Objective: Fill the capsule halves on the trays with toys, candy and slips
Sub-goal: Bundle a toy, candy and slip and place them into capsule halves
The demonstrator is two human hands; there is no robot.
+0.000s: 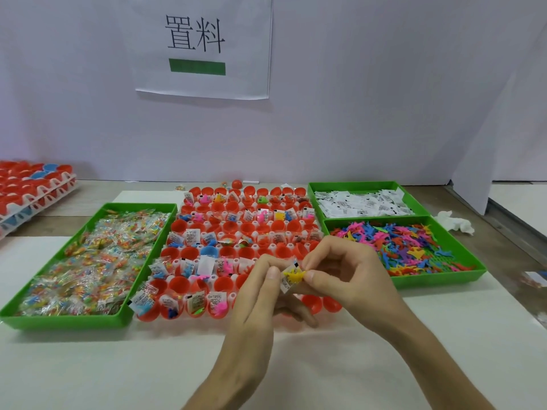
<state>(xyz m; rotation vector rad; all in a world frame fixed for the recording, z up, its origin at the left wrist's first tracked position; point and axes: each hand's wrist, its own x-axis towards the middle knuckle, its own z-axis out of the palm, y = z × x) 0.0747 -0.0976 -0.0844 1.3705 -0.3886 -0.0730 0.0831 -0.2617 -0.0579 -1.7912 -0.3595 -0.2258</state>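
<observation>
A white tray [233, 295] of red capsule halves lies in the middle of the table; many halves hold a white slip and a small coloured toy, others are bare. Above its near right corner my left hand [257, 294] and my right hand [340, 270] meet. Between their fingertips they pinch a yellow toy [293, 275] together with a white printed slip [286, 284]. The capsule halves under my hands are partly hidden.
A green bin of wrapped candy [88, 261] stands left of the tray. At the right, one green bin holds white slips [364, 202] and another holds coloured plastic toys [408, 247]. Stacked capsule trays [32, 190] sit far left. A crumpled tissue [454, 221] lies far right.
</observation>
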